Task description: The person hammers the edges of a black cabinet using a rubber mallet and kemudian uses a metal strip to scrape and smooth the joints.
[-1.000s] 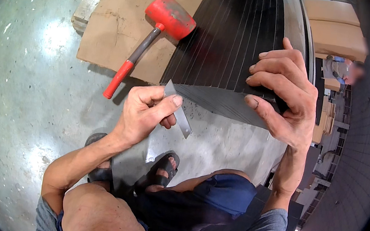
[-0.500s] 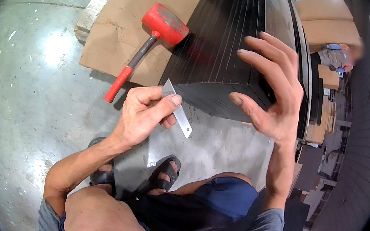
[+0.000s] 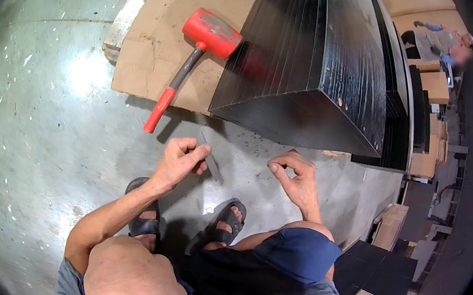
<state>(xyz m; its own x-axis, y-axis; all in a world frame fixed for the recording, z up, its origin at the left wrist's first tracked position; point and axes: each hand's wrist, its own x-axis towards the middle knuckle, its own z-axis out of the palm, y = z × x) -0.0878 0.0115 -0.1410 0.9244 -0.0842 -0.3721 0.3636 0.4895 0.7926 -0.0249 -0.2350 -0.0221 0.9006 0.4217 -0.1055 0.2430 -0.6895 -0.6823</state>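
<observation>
My left hand (image 3: 182,162) pinches a thin metal knife blade (image 3: 213,167) between thumb and fingers. The blade slants down to the right in front of the concrete floor. My right hand (image 3: 298,178) is level with it, a short way to the right. Its thumb and index finger are curled together, and I see nothing between them. Beyond my hands lies a mallet (image 3: 213,32) with a red head and a red and grey handle, resting on a brown cardboard sheet (image 3: 146,58). Next to it is a stack of glossy black boards (image 3: 350,79), its near corner beyond my right hand.
Concrete floor (image 3: 42,122) stretches to the left. My sandalled feet (image 3: 226,224) are below my hands. More black panels (image 3: 378,270) and brown boards (image 3: 437,141) stand at the right. Another person (image 3: 438,46) is at the far right.
My right hand has come down and away from the black boards, its spread fingers now curled closed. My left hand still holds the blade, slightly lower. The view has shifted, showing more of the stack.
</observation>
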